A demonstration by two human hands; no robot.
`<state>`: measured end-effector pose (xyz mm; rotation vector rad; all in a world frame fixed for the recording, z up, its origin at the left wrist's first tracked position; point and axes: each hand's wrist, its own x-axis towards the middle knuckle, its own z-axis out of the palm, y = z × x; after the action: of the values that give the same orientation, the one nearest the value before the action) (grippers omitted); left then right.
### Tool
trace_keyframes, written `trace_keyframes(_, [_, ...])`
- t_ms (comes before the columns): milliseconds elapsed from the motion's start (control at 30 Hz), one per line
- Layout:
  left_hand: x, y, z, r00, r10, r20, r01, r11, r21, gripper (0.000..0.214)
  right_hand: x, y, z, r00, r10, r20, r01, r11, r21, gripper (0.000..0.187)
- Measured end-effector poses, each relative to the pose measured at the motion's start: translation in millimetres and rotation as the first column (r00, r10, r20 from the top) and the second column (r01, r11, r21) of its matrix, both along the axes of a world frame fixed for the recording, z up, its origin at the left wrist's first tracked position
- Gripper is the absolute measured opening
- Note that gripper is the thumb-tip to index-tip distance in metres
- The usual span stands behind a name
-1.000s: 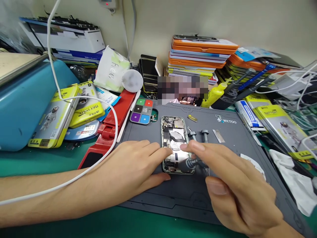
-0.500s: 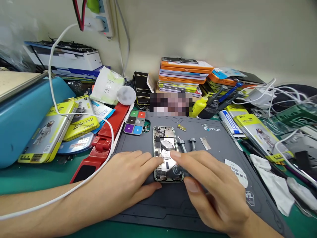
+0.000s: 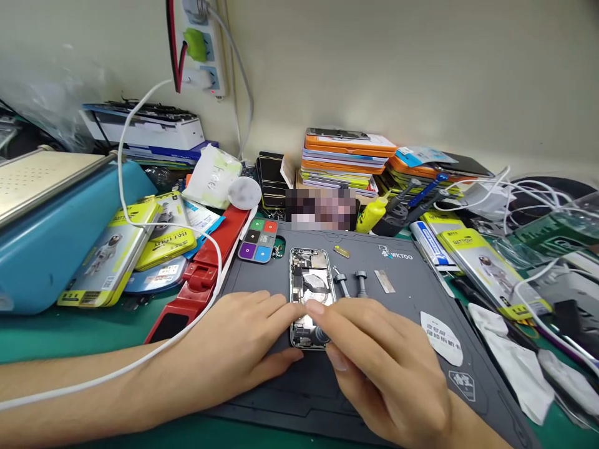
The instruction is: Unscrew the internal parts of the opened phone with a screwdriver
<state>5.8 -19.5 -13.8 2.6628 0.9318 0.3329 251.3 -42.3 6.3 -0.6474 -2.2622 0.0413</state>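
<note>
An opened smartphone (image 3: 316, 262), its inner boards and round coil showing, lies face up on the dark grey work mat (image 3: 262, 405). My left hand (image 3: 253, 337) steadies it, the index finger over its left edge and the thumb at the lower left corner. Over the phone's lower part, my right hand (image 3: 384, 368) is closed round a dark, round-headed screwdriver (image 3: 319, 335). Its tip is hidden, so I cannot tell what it touches. Two similar grey screwdrivers (image 3: 360, 284) lie right of the phone, near a small metal plate (image 3: 384, 281).
A screw tray with coloured squares (image 3: 257, 240) stands at the mat's upper left. Red tool (image 3: 196, 274) and yellow battery boxes (image 3: 112, 249) crowd the left; more boxes (image 3: 491, 268) lie right. A white cable (image 3: 187, 321) crosses my left forearm. Stacked boxes (image 3: 346, 156) stand behind.
The view has shifted, moving most background things lower in the picture. My right hand has moved a little left over the phone, with the screwdriver. My left hand keeps its place on the phone.
</note>
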Motion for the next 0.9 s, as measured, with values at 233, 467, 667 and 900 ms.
trace_keyframes(233, [1, 0, -2.0, 1.000, 0.002, 0.000, -0.002, 1.000, 0.000, 0.026, 0, 6, -5.8, 1.000, -0.003, 0.002, 0.003, 1.000, 0.030, 0.042])
trace_keyframes(467, [-1, -1, -1.3, 0.999, -0.033, 0.030, 0.033, 0.999, 0.008, 0.013, -3, 6, -8.9, 1.000, 0.019, 0.012, -0.019, 0.999, 0.049, 0.039])
trace_keyframes(667, [-2, 0, -0.7, 0.988, -0.104, 0.116, 0.104, 0.995, 0.002, 0.019, -3, 4, -9.2, 1.000, 0.002, 0.030, -0.004, 0.999, 0.054, 0.039])
trace_keyframes(900, [0, 1, -0.3, 0.991, -0.089, 0.102, 0.092, 0.995, -0.025, 0.017, -2, 7, -11.2, 0.999, 0.003, 0.042, -0.005, 0.999, 0.041, 0.038])
